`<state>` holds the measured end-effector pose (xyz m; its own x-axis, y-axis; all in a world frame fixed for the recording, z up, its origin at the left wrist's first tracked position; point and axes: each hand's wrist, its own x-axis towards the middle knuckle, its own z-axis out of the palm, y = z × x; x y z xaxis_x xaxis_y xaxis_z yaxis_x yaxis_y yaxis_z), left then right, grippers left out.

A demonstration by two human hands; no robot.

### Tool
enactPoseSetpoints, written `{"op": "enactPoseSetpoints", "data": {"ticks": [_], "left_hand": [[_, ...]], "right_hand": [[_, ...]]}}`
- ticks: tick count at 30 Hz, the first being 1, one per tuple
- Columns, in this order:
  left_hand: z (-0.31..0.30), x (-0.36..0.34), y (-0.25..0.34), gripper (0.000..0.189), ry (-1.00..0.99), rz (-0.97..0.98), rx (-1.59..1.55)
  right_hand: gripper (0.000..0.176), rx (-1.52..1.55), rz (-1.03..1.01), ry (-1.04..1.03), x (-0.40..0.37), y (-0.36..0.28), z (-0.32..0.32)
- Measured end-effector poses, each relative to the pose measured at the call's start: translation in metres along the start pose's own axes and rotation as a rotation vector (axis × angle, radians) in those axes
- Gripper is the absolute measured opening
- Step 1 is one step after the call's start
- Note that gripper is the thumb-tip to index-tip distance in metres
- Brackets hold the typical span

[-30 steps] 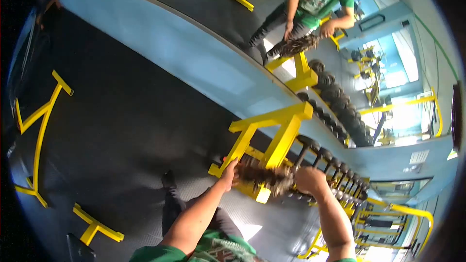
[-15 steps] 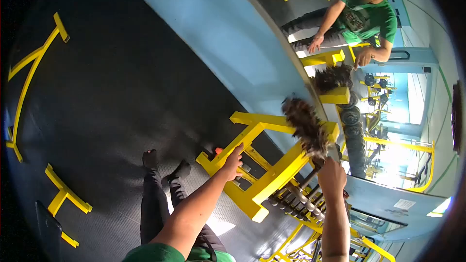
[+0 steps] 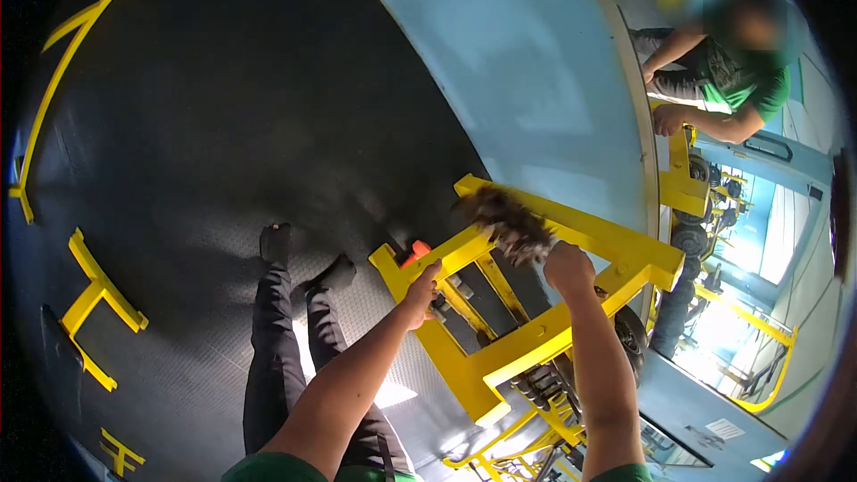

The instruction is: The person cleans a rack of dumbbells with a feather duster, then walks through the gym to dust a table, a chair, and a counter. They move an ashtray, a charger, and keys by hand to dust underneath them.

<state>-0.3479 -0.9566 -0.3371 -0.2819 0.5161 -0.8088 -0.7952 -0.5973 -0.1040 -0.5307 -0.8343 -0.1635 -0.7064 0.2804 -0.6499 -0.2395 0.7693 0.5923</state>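
My right hand (image 3: 569, 269) is closed on a brown feather duster (image 3: 509, 225), whose handle is hidden in the fist. The feathers lie against a beam of the yellow metal rack (image 3: 528, 344), near the blue wall. My left hand (image 3: 420, 296) is wrapped round another bar of the same rack, closer to my feet. Beside that bar, low down, a small orange-red object (image 3: 416, 253) shows; its kind I cannot make out.
A wall mirror (image 3: 728, 241) on the blue wall (image 3: 544, 98) reflects a person in green and weight plates. Dumbbells (image 3: 540, 386) sit beyond the rack. Yellow equipment legs (image 3: 103, 290) stand on the black rubber floor (image 3: 214, 125) to the left.
The feather duster has moved from the rack's upper end near the mirror down and left onto a lower beam. My left hand keeps its hold on the rack. The view has shifted.
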Motion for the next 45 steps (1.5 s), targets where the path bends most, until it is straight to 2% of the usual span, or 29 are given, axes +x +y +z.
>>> {"op": "enactPoseSetpoints", "data": {"ticks": [3, 5, 6, 8, 10, 12, 13, 14, 15, 16, 17, 19, 20, 21, 22, 23, 26, 28, 29, 31, 35, 39, 41, 45], "left_hand": [[-0.008, -0.011, 0.002, 0.085, 0.032, 0.014, 0.000], [-0.014, -0.010, 0.003, 0.083, 0.079, 0.022, -0.011], [-0.020, -0.004, 0.000, 0.083, 0.083, 0.016, -0.023], [-0.033, 0.008, -0.006, 0.083, 0.105, 0.006, -0.026], [-0.036, -0.006, -0.002, 0.087, 0.122, 0.013, -0.012], [-0.044, -0.012, -0.004, 0.077, 0.144, 0.046, -0.046], [-0.050, -0.007, -0.009, 0.070, 0.247, 0.001, 0.023], [-0.058, -0.007, -0.012, 0.070, 0.250, -0.002, 0.016], [-0.063, -0.010, -0.012, 0.078, 0.198, -0.023, 0.000], [-0.068, -0.013, -0.014, 0.088, 0.143, -0.044, -0.016], [-0.073, 0.001, -0.029, 0.079, 0.293, -0.039, 0.068], [-0.085, 0.010, -0.045, 0.081, 0.230, -0.042, 0.068], [-0.087, 0.012, -0.048, 0.084, 0.174, -0.039, 0.074], [-0.087, 0.012, -0.049, 0.083, 0.195, -0.053, 0.086], [-0.087, 0.011, -0.049, 0.083, 0.193, -0.053, 0.078], [-0.088, 0.011, -0.049, 0.083, 0.189, -0.032, 0.063], [-0.092, 0.016, -0.052, 0.082, 0.148, 0.003, 0.009], [-0.094, 0.020, -0.052, 0.081, 0.119, 0.025, -0.022], [-0.095, 0.021, -0.054, 0.081, 0.118, 0.023, -0.024], [-0.099, 0.020, -0.053, 0.080, 0.129, 0.023, -0.049], [-0.110, 0.013, -0.053, 0.083, 0.178, 0.022, -0.072], [-0.114, 0.009, -0.049, 0.086, 0.194, 0.031, -0.097], [-0.115, 0.013, -0.057, 0.084, 0.172, 0.015, -0.096], [-0.118, 0.017, -0.080, 0.081, 0.107, -0.030, -0.125]], "right_hand": [[0.021, 0.121, 0.079, 0.054, 0.001, -0.010, 0.010], [0.022, 0.031, -0.166, -0.057, -0.019, -0.023, 0.018], [0.022, 0.022, -0.173, -0.065, -0.024, -0.030, 0.025], [0.022, -0.037, -0.196, -0.239, -0.028, -0.046, 0.040], [0.023, 0.023, -0.140, -0.217, -0.034, -0.058, 0.056], [0.024, 0.088, -0.084, -0.196, -0.042, -0.068, 0.063], [0.024, 0.001, -0.162, -0.283, -0.048, -0.073, 0.061], [0.024, -0.090, -0.238, -0.371, -0.053, -0.075, 0.062], [0.024, -0.098, -0.241, -0.374, -0.045, -0.064, 0.075], [0.023, -0.251, -0.515, -0.360, -0.028, -0.042, 0.094], [0.022, -0.401, -0.788, -0.341, -0.019, -0.029, 0.104], [0.022, -0.218, -0.309, -0.300, -0.044, -0.039, 0.014], [0.025, -0.175, -0.170, -0.092, -0.061, -0.043, -0.024], [0.018, -0.258, -0.132, -0.011, -0.055, -0.034, -0.038], [0.019, -0.294, -0.052, -0.025, -0.045, -0.030, -0.054], [0.020, -0.408, -0.102, 0.028, -0.037, -0.028, -0.066], [0.020, -0.455, -0.112, 0.139, 0.000, -0.041, -0.071], [0.021, -0.510, -0.199, 0.029, 0.008, -0.067, -0.063], [0.021, -0.514, -0.205, 0.027, -0.003, -0.080, -0.058], [0.021, -0.564, -0.353, -0.027, -0.034, -0.108, -0.050], [0.023, -0.408, -0.276, -0.093, -0.048, -0.128, -0.045], [0.024, -0.386, -0.345, -0.094, -0.059, -0.128, -0.046], [0.026, -0.370, -0.417, -0.257, -0.065, -0.130, -0.042], [0.029, -0.392, -0.429, -0.362, -0.039, -0.131, -0.015]]}}
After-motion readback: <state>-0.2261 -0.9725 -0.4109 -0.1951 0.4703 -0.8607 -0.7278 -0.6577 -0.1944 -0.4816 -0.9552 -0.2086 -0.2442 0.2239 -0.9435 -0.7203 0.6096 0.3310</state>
